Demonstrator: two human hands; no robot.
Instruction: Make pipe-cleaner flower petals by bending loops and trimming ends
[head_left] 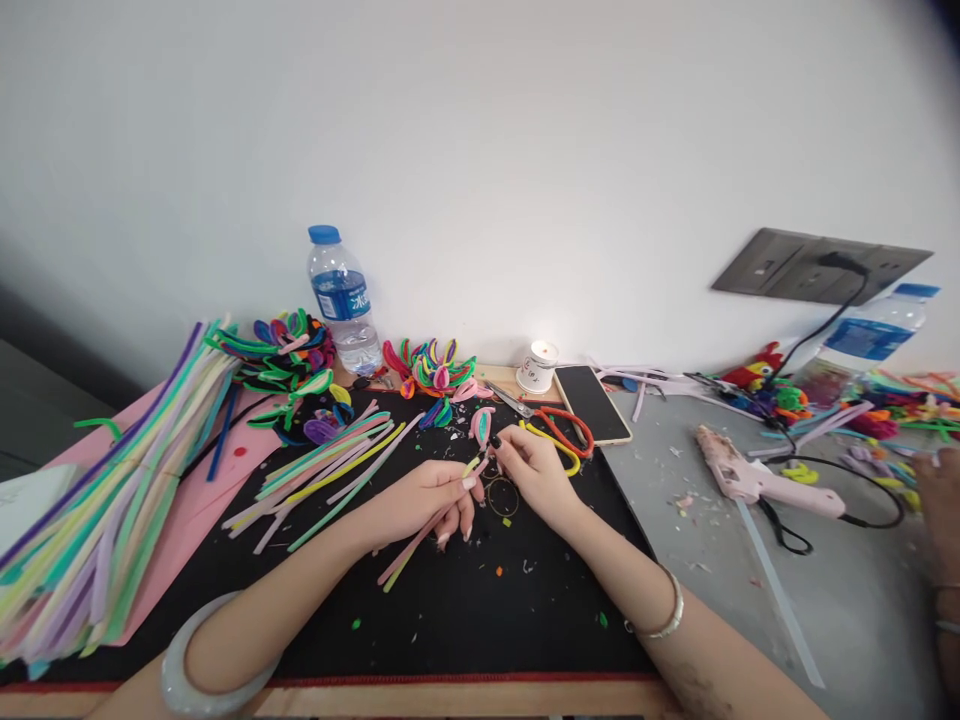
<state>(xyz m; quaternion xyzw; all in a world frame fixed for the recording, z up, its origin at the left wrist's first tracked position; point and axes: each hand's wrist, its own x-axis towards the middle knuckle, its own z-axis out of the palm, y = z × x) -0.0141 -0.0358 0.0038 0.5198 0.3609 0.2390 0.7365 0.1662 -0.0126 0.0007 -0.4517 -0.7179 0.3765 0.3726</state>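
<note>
My left hand [439,498] is closed on a pair of pipe cleaners [409,560], pink and yellow-green, whose tails hang down toward the front. Above the fingers the piece ends in a pink and teal petal-like loop [482,425]. Thumb and fingers of my right hand [536,472] pinch the same piece just below that loop; the exact grip point is partly hidden. Under the hands, a thin gold-coloured wire ring [502,497] shows against the black mat [540,600]. Scissors [566,435] with orange and yellow handles lie just beyond my right hand.
Loose pipe cleaners [330,470] and a big bundle [127,500] lie left. Finished-looking loops [435,370], a water bottle [343,300], a lit candle [538,366] and a phone [592,403] stand behind. Right are a pink glue gun [780,490] and another person's hand [937,510].
</note>
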